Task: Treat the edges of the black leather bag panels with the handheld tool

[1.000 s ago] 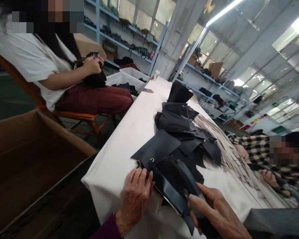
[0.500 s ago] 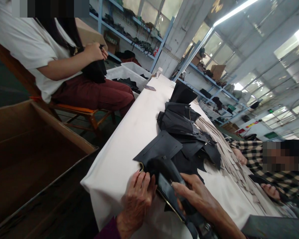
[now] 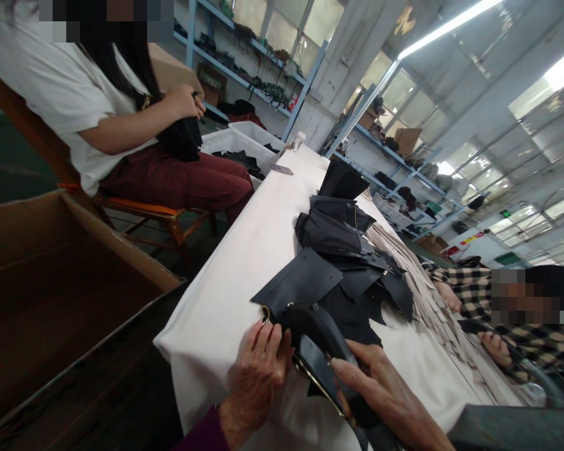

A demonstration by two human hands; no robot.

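My left hand is at the table's near edge, its fingers pressed together on a black piece with a gold zipper. A small gold ring shows at its fingertips. My right hand is closed around a black hand tool, whose curved front end lies over the black piece near my left fingers. Just beyond the tool lies a flat black panel. What lies under the tool's tip is hidden.
More black pieces and a long row of beige strips lie on the white-covered table. A person in white sits at left, beside an open cardboard box. A person in a checked shirt is at right. A phone lies farther back.
The tool and my right hand have shifted slightly right, and a gold piece now shows beside the tool's tip. My left hand stays nearly in place. The checked-shirt person's near hand has moved left.
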